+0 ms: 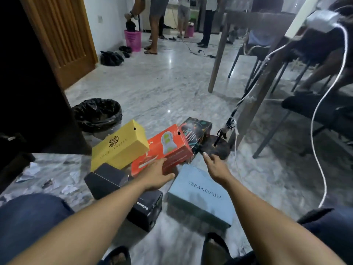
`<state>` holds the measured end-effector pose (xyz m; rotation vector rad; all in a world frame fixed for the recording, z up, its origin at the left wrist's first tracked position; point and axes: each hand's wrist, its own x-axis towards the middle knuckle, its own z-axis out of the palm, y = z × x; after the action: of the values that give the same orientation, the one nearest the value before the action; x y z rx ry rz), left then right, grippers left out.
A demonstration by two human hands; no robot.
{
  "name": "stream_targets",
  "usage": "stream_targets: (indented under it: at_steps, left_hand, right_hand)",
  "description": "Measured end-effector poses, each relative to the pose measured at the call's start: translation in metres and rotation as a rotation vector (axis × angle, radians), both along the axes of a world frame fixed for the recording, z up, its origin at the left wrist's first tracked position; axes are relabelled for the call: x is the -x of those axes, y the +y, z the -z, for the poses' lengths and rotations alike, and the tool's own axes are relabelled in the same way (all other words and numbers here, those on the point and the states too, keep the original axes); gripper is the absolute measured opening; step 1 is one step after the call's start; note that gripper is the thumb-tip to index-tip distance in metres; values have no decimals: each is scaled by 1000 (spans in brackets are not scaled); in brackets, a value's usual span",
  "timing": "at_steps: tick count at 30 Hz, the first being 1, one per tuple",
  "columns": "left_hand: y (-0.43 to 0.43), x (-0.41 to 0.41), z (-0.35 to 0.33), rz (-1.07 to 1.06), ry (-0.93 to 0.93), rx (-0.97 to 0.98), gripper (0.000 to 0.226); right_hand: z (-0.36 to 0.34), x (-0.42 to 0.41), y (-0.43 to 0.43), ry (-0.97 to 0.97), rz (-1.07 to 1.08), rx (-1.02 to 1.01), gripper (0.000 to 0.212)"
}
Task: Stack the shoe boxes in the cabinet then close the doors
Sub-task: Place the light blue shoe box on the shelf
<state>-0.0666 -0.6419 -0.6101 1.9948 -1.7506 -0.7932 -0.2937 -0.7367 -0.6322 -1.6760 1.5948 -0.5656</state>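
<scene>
Five cardboard shoe boxes lie close together on the grey marbled floor (152,88) in front of the seated person, none of them stacked. The pale blue rectangular box (200,196), nearest on the right, carries the word "VERANEVADA" in dark capitals on its lid. To its left, the black box (114,180) has white gothic lettering on its end, too skewed to read. Behind these, the yellow box (118,148) shows a round dark emblem over a line of thin capitals that I cannot make out. Touching its right side is the red-orange box (172,148), printed with a white foot-shaped graphic and the letters "LK". Behind that sits one dark box with multicoloured print (194,131), its small text illegible. The left hand (157,174) rests flat on the red-orange box's near corner, fingers straight and thumb spread wide. The right hand (214,165) reaches forward with fingers extended, holding nothing, its fingertips close to the dark printed box. One round bin lined with a black bag (97,113) stands behind the yellow box.
</scene>
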Motion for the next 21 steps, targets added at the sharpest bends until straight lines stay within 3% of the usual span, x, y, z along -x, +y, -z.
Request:
stream_targets:
  at_steps: [5, 10, 13, 15, 18, 21]
  left_hand:
    - [-48, 27, 52, 99, -70, -148, 77]
    - [-76, 35, 109, 127, -44, -287, 77]
    - [-88, 36, 147, 127, -36, -362, 110]
    - [-93, 37, 167, 104, -31, -441, 126]
    - [-96, 43, 175, 93, -22, -515, 131]
    - [-103, 45, 180, 69, 4, -537, 139]
  right_hand:
    - [73, 47, 7, 116, 225, -138, 89]
    - [137, 74, 30, 61, 417, -255, 122]
    - [148, 77, 46, -8, 500, -259, 135]
    - [159, 80, 49, -106, 506, -256, 126]
    - [169, 82, 48, -232, 510, -196, 98]
    - [169, 80, 48, -289, 498, -179, 101]
